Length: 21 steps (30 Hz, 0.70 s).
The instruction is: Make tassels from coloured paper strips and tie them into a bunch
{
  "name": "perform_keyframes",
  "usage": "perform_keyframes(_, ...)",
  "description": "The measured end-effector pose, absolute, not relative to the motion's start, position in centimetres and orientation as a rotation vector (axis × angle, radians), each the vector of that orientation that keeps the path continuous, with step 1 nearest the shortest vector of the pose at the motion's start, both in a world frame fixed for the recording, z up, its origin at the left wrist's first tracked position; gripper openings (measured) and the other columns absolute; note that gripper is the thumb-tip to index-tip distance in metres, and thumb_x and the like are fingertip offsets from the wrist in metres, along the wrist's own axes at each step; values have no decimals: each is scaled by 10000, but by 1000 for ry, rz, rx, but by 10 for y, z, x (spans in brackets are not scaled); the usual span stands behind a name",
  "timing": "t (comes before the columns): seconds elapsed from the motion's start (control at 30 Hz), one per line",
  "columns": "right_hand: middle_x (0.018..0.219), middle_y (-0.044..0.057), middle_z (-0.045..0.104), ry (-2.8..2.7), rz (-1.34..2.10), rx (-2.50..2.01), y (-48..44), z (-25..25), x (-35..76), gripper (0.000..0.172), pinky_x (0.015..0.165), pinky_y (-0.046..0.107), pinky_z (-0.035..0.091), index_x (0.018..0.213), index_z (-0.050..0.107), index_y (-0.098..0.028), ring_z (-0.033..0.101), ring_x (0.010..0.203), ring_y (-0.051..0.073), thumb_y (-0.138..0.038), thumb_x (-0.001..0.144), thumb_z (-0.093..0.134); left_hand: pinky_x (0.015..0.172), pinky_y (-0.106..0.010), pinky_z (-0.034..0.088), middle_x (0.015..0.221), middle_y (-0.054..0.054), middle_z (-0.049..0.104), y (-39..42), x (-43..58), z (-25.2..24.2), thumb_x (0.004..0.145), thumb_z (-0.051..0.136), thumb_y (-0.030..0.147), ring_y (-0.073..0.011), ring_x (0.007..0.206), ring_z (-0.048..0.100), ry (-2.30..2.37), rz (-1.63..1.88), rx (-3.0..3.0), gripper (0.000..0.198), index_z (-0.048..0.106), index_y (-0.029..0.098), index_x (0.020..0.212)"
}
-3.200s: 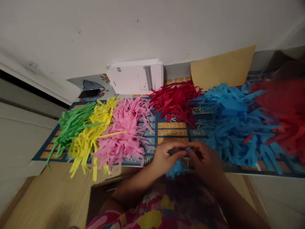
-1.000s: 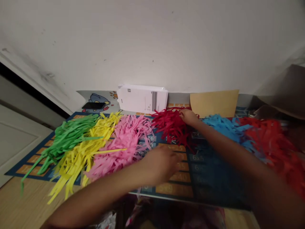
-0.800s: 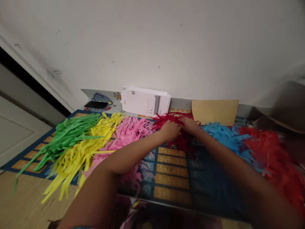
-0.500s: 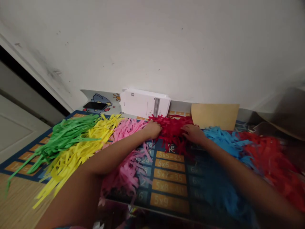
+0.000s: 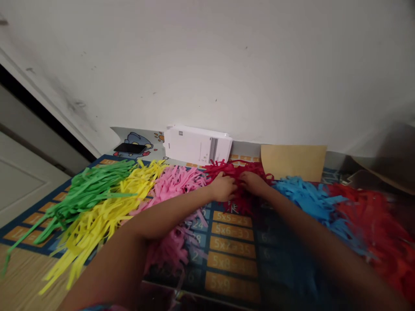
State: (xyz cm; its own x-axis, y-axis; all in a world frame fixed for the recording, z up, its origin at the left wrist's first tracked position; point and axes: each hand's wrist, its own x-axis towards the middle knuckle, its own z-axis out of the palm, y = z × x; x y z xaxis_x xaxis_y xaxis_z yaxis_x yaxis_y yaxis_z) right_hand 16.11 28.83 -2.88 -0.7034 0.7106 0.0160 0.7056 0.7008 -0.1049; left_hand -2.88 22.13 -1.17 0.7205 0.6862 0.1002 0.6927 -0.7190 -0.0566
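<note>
My left hand (image 5: 223, 188) and my right hand (image 5: 254, 183) lie close together on a heap of dark red paper strips (image 5: 240, 169), with the fingers curled down among them. Whether either hand grips strips is hidden. Beneath the heap is a multiplication table mat (image 5: 232, 246) with orange rows. Left of my hands lies a heap of pink paper strips (image 5: 173, 181), partly under my left forearm. To the right of my right hand is a heap of blue paper strips (image 5: 306, 194).
Yellow paper strips (image 5: 97, 220) and green paper strips (image 5: 86, 188) lie to the left, bright red paper strips (image 5: 369, 216) to the right. A white paper stack (image 5: 197, 144), a black phone (image 5: 129, 148) and a tan card (image 5: 293, 162) stand by the wall (image 5: 207, 65).
My hands have moved towards each other across the dark red heap. Earlier they reached it from a small blue bundle held at the mat's front. The view has tipped slightly.
</note>
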Motion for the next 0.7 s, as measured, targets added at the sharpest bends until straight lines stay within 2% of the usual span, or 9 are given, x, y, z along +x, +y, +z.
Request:
perform_keyframes(0.13,1035,88,695,-2863,247,-1226,290,-27,168,103,900,307,452,898,704,-159,613,998,198,-171,883,602,877,-447,339,975,-101,697,222,-51,-13,841,578,304,-279,981,609,-1140,-101,-2855,228,712,184,981)
perform_keyframes(0.33,856,16,648,-2766,452,-1378,291,-25,158,231,777,335,511,836,629,-144,610,780,142,-346,946,604,924,-460,318,994,-98,713,217,-54,-7,849,568,310,-273,994,607,-1136,-82,-2878,243,725,195,993)
perform_keyframes(0.47,729,-15,602,-2635,671,-1373,296,-13,165,228,671,276,480,766,596,-150,557,655,114,-326,907,630,980,-457,306,1064,-75,722,213,-58,-1,845,577,305,-259,1051,599,-1129,-120,-2900,260,723,223,1045)
perform_keyframes(0.57,668,-21,582,-2451,816,-1358,302,4,174,177,583,234,418,761,580,-164,517,595,106,-315,853,586,1032,-459,294,1150,-49,708,210,-60,5,817,584,272,-257,1137,571,-1158,-343,-2925,261,729,252,1034)
perform_keyframes(0.7,602,-35,542,-2233,945,-1338,309,28,184,207,508,221,348,768,545,-187,469,527,104,-393,776,529,1020,-427,361,1131,-66,685,206,-53,14,790,545,212,-249,1132,560,-1276,-961,-2782,254,692,212,998)
